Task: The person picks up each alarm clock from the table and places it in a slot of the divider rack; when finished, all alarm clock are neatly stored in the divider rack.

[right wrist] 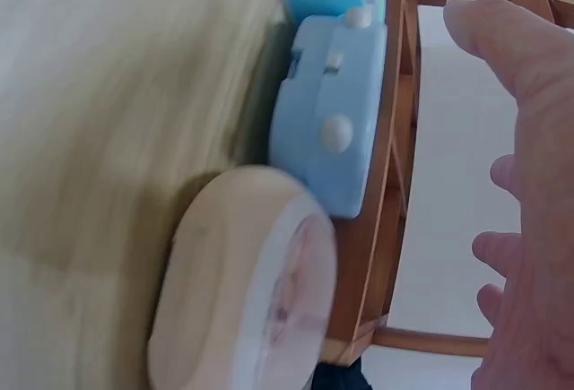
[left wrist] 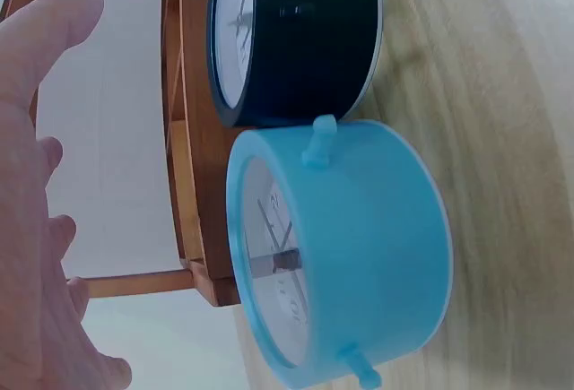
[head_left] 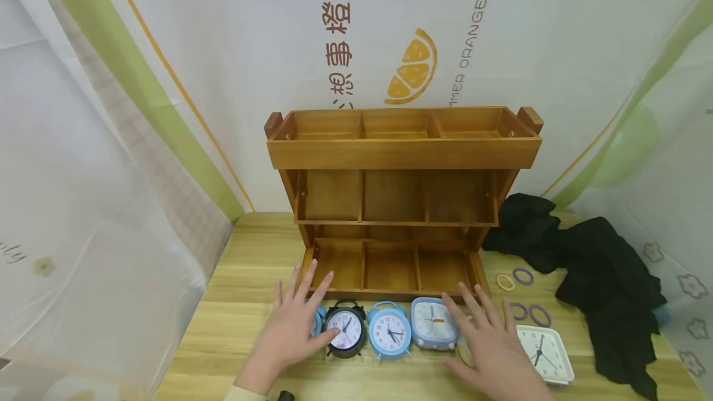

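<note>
Several small alarm clocks stand in a row before a wooden tiered shelf. My left hand, fingers spread, hovers above the left end, partly hiding a blue round clock. Beside it are a black alarm clock, a blue twin-bell alarm clock and a pale blue square clock. Over the right end my right hand is held with fingers apart, nothing in it. Below it sits a cream-coloured clock, mostly hidden in the head view. A white square clock lies further right.
Purple and yellow rings lie right of the shelf. A crumpled black cloth spreads along the table's right side. The shelf has divided compartments on three tiers. A printed curtain hangs behind and at both sides of the wooden table.
</note>
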`<state>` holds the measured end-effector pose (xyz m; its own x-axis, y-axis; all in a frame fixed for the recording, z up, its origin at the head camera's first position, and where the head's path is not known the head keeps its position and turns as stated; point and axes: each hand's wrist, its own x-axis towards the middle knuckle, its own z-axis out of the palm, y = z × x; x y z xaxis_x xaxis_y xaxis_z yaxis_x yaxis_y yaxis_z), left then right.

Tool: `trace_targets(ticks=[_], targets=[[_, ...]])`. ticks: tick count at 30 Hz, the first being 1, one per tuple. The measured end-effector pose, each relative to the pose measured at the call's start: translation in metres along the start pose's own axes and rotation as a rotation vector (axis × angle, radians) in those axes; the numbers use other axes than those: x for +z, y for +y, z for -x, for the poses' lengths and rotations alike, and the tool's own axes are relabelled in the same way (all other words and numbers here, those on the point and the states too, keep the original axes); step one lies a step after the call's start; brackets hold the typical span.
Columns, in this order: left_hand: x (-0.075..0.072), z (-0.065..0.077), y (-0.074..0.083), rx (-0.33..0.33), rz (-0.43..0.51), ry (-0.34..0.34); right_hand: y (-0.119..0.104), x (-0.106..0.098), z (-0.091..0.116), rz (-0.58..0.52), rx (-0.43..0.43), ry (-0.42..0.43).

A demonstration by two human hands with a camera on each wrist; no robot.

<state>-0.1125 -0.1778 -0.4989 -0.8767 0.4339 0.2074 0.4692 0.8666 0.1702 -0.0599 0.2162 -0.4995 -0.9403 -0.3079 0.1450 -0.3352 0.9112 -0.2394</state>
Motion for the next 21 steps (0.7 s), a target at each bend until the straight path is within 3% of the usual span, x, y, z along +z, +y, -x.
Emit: trace_targets(ticks=[3,8,12,21], targets=[[0.003,-0.003,-0.006,-0.015,0.034,0.008,-0.006,0.001,-0.007,0.012,-0.014,0.006],[0.005,-0.01,-0.017,-0.029,0.193,0.033,-0.019,0.005,-0.021,0.028,-0.022,0.025],[0.002,-0.016,-0.027,-0.065,0.334,0.027,-0.033,0.011,-0.034,0.02,-0.03,0.049],[-0.006,-0.03,-0.043,-0.127,0.522,0.031,-0.069,0.032,-0.064,-0.036,-0.097,0.044]])
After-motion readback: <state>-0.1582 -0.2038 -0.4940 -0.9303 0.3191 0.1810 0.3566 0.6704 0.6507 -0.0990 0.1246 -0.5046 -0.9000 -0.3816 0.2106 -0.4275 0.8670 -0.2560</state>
